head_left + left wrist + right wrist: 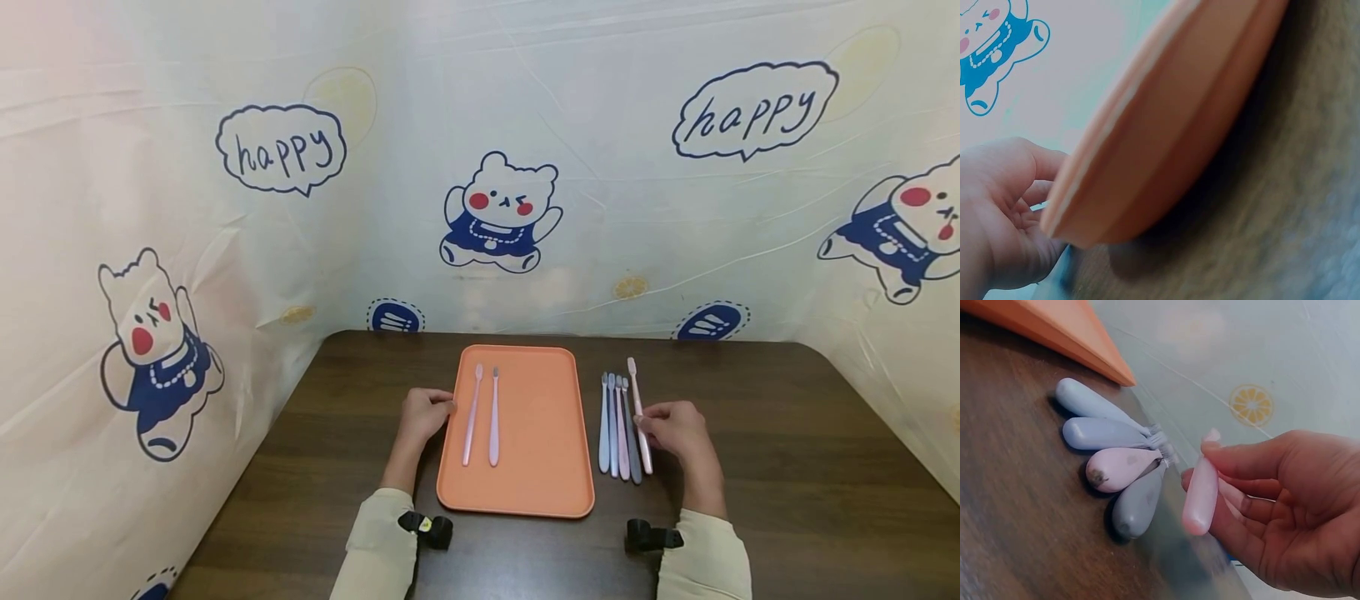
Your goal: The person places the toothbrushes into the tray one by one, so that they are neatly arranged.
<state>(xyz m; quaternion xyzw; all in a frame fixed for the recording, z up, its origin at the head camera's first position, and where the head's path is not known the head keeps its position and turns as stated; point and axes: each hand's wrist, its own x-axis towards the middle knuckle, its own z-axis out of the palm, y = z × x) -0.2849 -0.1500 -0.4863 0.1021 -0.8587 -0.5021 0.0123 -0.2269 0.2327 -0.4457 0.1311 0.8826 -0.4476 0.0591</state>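
An orange tray lies on the table with a pink toothbrush and a lilac one on its left half. My left hand holds the tray's left edge; in the left wrist view the thumb and fingers meet at its rim. Between thumb and fingers, my right hand pinches a pale pink toothbrush by its handle. Just left of it lie several toothbrushes in a row: light blue ones, a pink one and a grey one, heads together.
The dark wooden table extends on both sides of the tray. A pale curtain printed with bears and speech bubbles hangs behind it and along the sides. Black wrist cameras sit on both sleeves.
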